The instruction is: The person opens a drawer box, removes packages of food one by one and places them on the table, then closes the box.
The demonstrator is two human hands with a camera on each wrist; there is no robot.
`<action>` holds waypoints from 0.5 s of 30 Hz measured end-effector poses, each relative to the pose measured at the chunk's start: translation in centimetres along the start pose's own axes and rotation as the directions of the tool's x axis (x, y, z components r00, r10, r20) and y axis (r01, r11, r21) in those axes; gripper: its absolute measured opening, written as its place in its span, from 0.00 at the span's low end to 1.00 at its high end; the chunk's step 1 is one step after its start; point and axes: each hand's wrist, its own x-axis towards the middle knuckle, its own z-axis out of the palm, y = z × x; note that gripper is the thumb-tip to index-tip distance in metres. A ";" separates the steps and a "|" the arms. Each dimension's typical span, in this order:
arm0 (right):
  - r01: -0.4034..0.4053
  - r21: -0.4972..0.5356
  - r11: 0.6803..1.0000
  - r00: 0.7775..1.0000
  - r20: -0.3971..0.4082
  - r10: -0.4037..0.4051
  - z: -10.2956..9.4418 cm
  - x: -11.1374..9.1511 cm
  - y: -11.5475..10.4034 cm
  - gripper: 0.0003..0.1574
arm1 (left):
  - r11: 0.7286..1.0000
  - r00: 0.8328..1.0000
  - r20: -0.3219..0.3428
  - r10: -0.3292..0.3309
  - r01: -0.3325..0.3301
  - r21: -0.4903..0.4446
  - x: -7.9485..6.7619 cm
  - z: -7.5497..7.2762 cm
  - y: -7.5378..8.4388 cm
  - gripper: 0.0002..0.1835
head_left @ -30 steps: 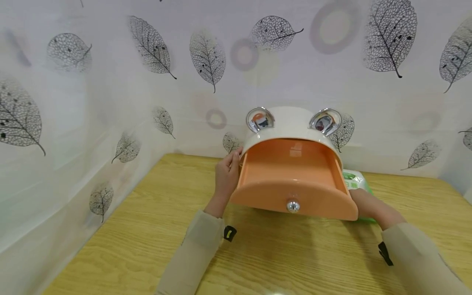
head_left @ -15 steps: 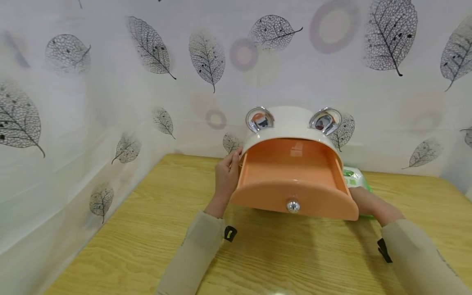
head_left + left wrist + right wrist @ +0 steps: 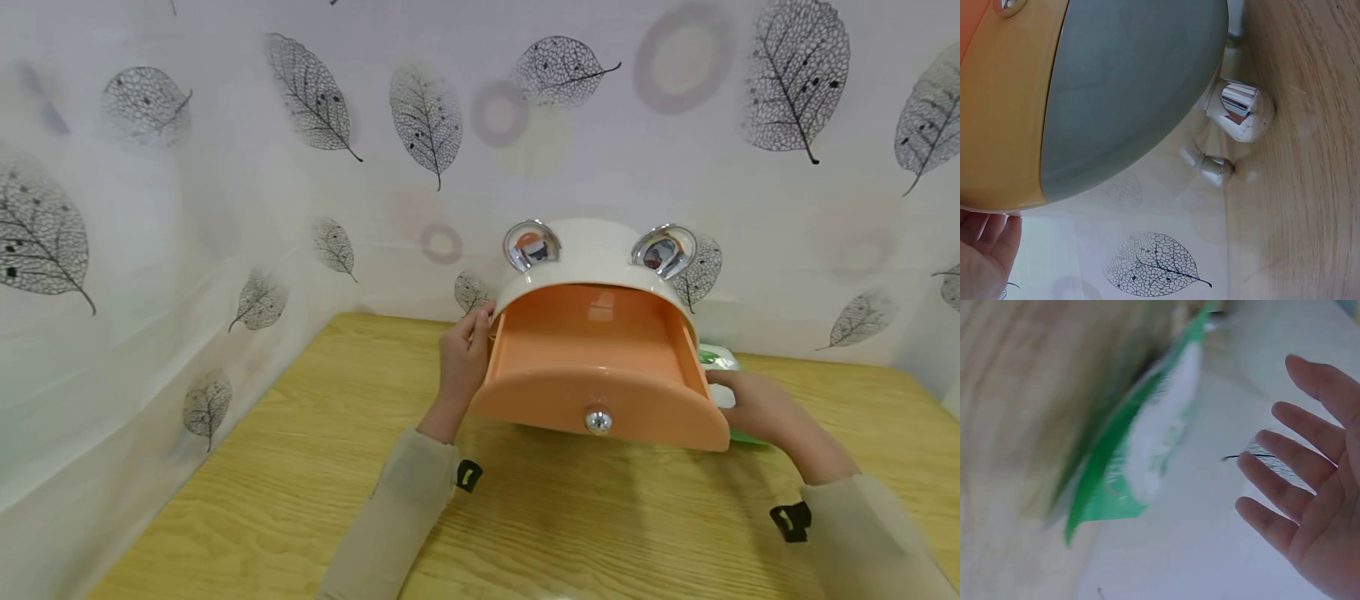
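Observation:
A white frog-shaped drawer box [image 3: 592, 237] with chrome-rimmed eyes stands on the table. Its orange drawer [image 3: 596, 408] is pulled out and shows a bare inside; a chrome knob [image 3: 598, 422] sits on the front. My left hand [image 3: 462, 354] holds the box's left side, fingertips at the shell's edge and partly hidden. In the left wrist view, the fingers [image 3: 1007, 240] meet the rounded side. Beside the drawer's right wall is my right hand [image 3: 757, 408], its fingers spread and holding nothing in the right wrist view. A green and white soft packet [image 3: 1141, 450] lies close by.
The wooden table [image 3: 360, 400] runs back to a leaf-patterned curtain [image 3: 420, 208] behind and at the left. Chrome feet [image 3: 1241, 109] support the box. Black wrist straps [image 3: 468, 476] show at both sleeves.
My right hand has drawn back a little to the right from behind the drawer, and its thumb and fingers now show. The left hand, box and drawer stay put.

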 end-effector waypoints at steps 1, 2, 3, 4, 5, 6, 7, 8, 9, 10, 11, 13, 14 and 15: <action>-0.009 -0.001 1.000 1.000 -0.030 0.009 -0.3 -0.2 -0.4 0.34 | 1.000 1.000 -0.001 -0.001 0.001 -0.001 0.0 0.0 0.0 0.15; -0.011 -0.006 1.000 0.998 -0.061 0.011 -0.6 -0.5 -0.8 0.33 | 1.000 1.000 -0.001 0.001 -0.001 -0.002 0.0 0.0 0.0 0.15; -0.017 -0.005 1.000 0.996 -0.089 0.017 -0.9 -0.8 -1.2 0.32 | 1.000 1.000 -0.002 0.003 -0.003 -0.003 0.0 -0.1 0.0 0.15; -0.015 -0.004 1.000 0.993 -0.121 0.015 -1.2 -1.1 -1.6 0.31 | 1.000 1.000 -0.003 0.004 -0.004 -0.001 0.0 -0.1 0.0 0.15; -0.014 -0.001 1.000 0.988 -0.152 0.014 -1.4 -1.4 -1.9 0.30 | 1.000 1.000 -0.003 0.004 -0.004 0.000 0.0 -0.1 0.1 0.15; -0.004 -0.005 1.000 0.982 -0.187 0.003 -1.6 -1.7 -2.3 0.30 | 1.000 1.000 -0.005 0.004 -0.004 0.002 0.0 -0.1 0.1 0.15; 0.008 -0.009 1.000 0.975 -0.222 -0.010 -1.7 -2.0 -2.6 0.29 | 1.000 1.000 -0.006 0.004 -0.004 0.004 0.0 -0.1 0.1 0.15; 0.019 -0.012 1.000 0.968 -0.250 -0.022 -1.9 -2.2 -2.9 0.29 | 1.000 1.000 -0.007 0.002 -0.002 0.007 -0.1 -0.1 0.1 0.15; 0.027 -0.005 1.000 0.962 -0.271 -0.027 -2.0 -2.4 -3.2 0.29 | 1.000 1.000 -0.007 0.001 -0.001 0.009 -0.1 -0.1 0.1 0.15; 0.033 -0.005 0.999 0.956 -0.292 -0.033 -2.1 -2.7 -3.5 0.29 | 1.000 1.000 -0.007 0.001 -0.001 0.011 -0.1 -0.1 0.1 0.15; 0.038 -0.003 0.999 0.950 -0.309 -0.037 -2.1 -2.9 -3.7 0.29 | 1.000 1.000 -0.007 0.000 0.000 0.012 -0.1 -0.1 0.0 0.15; 0.046 0.004 0.999 0.941 -0.336 -0.042 -2.3 -3.1 -4.1 0.29 | 1.000 1.000 -0.007 0.002 -0.001 0.011 -0.1 -0.1 0.0 0.15; 0.054 0.004 0.999 0.934 -0.353 -0.049 -2.4 -3.2 -4.3 0.28 | 1.000 1.000 -0.008 0.001 -0.001 0.010 -0.1 -0.1 0.0 0.15; 0.057 0.006 0.998 0.929 -0.367 -0.051 -2.5 -3.3 -4.5 0.28 | 1.000 1.000 -0.010 0.001 -0.001 0.009 -0.1 -0.1 0.0 0.15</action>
